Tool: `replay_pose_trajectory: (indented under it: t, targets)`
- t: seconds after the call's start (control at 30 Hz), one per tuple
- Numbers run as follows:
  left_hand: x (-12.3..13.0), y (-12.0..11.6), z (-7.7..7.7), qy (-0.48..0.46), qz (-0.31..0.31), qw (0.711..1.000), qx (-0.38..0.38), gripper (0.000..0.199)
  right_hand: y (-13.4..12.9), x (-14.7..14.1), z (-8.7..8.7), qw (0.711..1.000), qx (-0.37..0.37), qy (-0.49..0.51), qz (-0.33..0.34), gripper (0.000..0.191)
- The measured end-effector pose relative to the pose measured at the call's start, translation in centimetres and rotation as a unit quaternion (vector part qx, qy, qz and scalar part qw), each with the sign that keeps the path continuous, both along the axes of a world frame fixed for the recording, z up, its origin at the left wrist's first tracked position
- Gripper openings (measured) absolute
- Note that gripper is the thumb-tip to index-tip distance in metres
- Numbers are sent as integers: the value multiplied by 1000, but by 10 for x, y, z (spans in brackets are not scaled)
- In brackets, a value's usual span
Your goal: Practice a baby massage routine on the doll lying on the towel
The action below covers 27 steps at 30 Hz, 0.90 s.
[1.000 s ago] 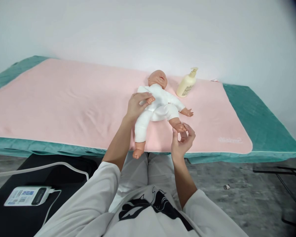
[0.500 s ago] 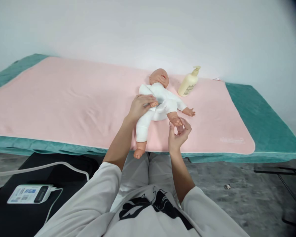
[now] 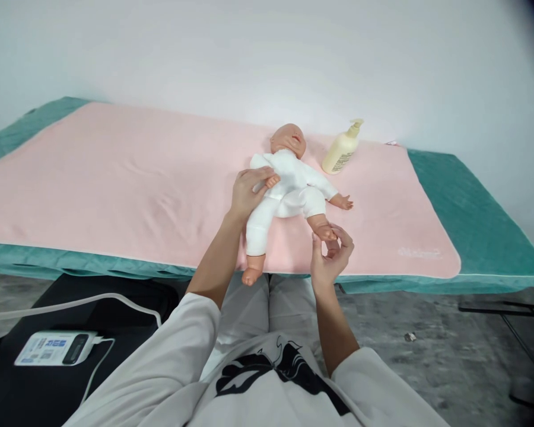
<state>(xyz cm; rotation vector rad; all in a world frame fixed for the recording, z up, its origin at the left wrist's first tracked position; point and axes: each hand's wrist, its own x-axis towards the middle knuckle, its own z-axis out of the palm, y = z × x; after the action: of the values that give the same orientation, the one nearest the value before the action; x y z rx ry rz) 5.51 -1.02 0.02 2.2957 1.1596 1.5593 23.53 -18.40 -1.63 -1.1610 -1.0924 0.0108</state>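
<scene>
A baby doll (image 3: 289, 172) with a white cloth body lies face up on the pink mat (image 3: 115, 172), its head toward the wall. My left hand (image 3: 249, 191) is closed round the doll's hand on the left side, against its belly, with the little fingers showing past mine. Lower right, my right hand (image 3: 332, 255) pinches the doll's foot between thumb and fingers, that leg bent outward. The doll's other leg stretches toward me, its foot over the front edge. Just right of the doll's head stands a cream pump bottle (image 3: 340, 151).
Under the mat is a green cover (image 3: 480, 219). At lower left, a white device (image 3: 56, 349) with a cable rests on a black surface (image 3: 9, 391). Dark metal legs (image 3: 516, 332) stand on the grey floor at right. A white wall rises behind.
My right hand has moved the doll's foot to the right and toward me, straightening that leg somewhat. My left hand, with the doll's hand, has shifted slightly left and away from me.
</scene>
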Motion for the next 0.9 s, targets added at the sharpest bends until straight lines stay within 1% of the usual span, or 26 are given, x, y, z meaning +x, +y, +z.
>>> replay_pose_trajectory:
  t: [0.1,0.2,0.27,0.37,0.47,0.57,0.73,0.83,0.9]
  targets:
    - [-4,-1,-2,-58,57,997,1,26,-15,2,0,1000,-24,-10,0,35]
    - [-10,-1,-2,-106,117,987,-28,34,-30,4,-3,998,-46,-30,4,36]
    - [-15,0,-2,-134,146,979,-44,39,-40,6,-8,996,-60,-60,0,38]
    - [-26,3,0,-165,196,965,-51,44,-53,9,-17,988,-75,-131,-7,41]
    - [-36,6,0,-176,248,950,-77,47,-62,12,-26,977,-77,-201,-4,44]
    - [-43,7,-1,-184,279,934,-126,42,-68,11,-31,969,-84,-235,-3,45]
    - [-46,12,-4,-187,338,905,-178,32,-74,4,-40,966,-103,-239,0,42]
    - [-48,18,-8,-181,374,881,-227,36,-76,1,-46,965,-112,-236,3,42]
    - [-50,22,-12,-178,382,869,-258,41,-77,0,-50,965,-115,-236,2,43]
